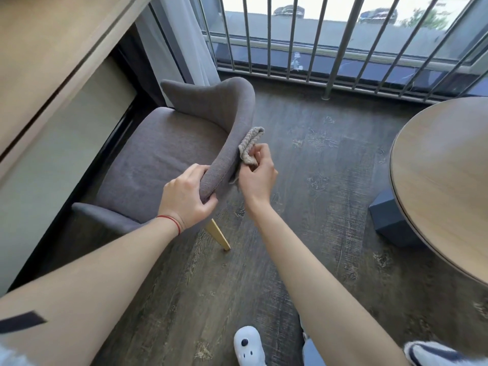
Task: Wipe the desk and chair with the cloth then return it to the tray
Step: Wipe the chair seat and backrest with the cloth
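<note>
A grey upholstered chair [163,154] stands pushed toward the wooden desk [52,48] at the upper left. My left hand [184,199] grips the top edge of the chair's curved backrest. My right hand [256,175] holds a folded beige knitted cloth [249,145] pressed against the outer side of the backrest. No tray is in view.
A round wooden table [443,180] with a blue-grey base [388,223] stands at the right. A barred window railing [330,48] and a white curtain [184,35] run along the far side. Dark wood floor [317,180] lies between. A white slipper [249,347] shows at the bottom.
</note>
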